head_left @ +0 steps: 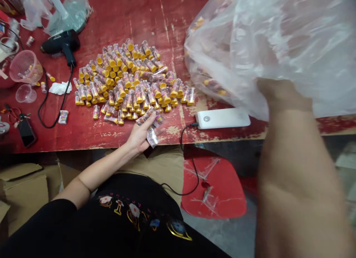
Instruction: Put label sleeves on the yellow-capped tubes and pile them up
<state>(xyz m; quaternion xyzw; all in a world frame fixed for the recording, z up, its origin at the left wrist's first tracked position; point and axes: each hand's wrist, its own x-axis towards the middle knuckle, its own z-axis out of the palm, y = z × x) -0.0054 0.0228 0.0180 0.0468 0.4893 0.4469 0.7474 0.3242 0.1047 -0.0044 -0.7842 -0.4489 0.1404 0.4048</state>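
Pinching several printed plastic sleeves [152,138] in the left hand [140,135], with thumb laid over them and fingers behind, at the front edge of the red table [125,13]. Reaching up on the right with a blurred forearm, to the right hand [266,52], veiled by the film of a big translucent plastic bag [314,61]. Cannot tell right-hand state: spread, closed or gripping. Cannot tell, either, whether inside the bag or only under a fold.

Just beyond the left hand, in a broad heap on the tabletop: small clear tubes [133,80] with yellow caps and pink-purple labels, some upright, some lying over. Within the bag, visible dimly through its left side, more yellow-capped pieces.

Between the heap and the right forearm, near the table's edge: a white power bank [224,118], with a black cable [182,139] plugged into its left end and hanging down over the edge, looping across a red plastic stool [214,191].

Left of the heap: a small printed packet [63,117], a crumpled white tissue [59,88], and a black heat gun [62,43] on its side, nozzle to the left, with its cord curving down. Farther left: a pink mesh basket [26,67] with small pieces inside, a clear plastic cup [26,93] just below, and a dark handheld device [27,132] beside keys [23,116].
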